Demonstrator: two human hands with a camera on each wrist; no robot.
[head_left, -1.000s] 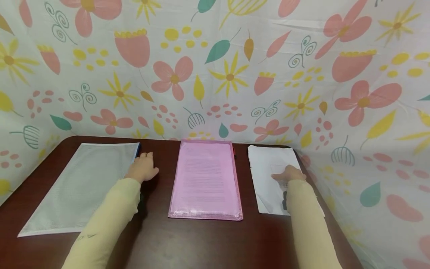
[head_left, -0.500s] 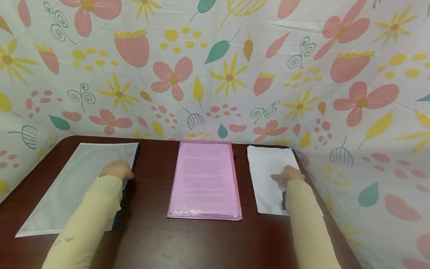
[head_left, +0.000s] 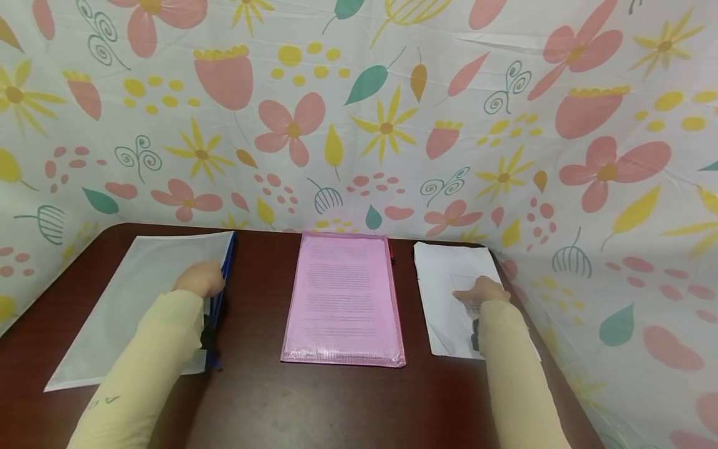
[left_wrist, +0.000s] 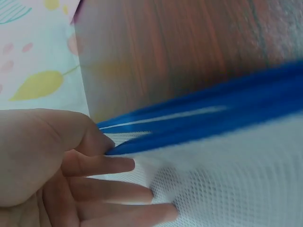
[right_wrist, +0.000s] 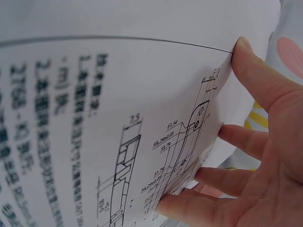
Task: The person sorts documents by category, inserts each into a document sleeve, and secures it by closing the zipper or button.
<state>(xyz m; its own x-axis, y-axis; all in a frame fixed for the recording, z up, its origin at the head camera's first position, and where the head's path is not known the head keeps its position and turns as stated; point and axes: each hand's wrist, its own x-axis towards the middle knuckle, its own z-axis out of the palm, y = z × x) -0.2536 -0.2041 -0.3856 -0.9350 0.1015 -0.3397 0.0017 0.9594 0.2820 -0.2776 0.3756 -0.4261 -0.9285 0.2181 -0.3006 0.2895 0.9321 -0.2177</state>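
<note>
Pinching the blue edge (left_wrist: 227,116) of the white pouch (head_left: 123,299) with the left hand (head_left: 199,279), left of the pink folder (head_left: 342,299); resting the right hand (head_left: 483,292), spread, on paper (head_left: 442,268) (bearing a drawing (right_wrist: 125,170)) right of it.

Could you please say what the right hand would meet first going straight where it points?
Past the paper, leftward, the right hand would probably meet the pink folder first; depth is unclear.

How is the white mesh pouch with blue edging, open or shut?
Open, at least partly: the white mesh pouch has its blue edges apart beside the left hand, a gap between.
</note>
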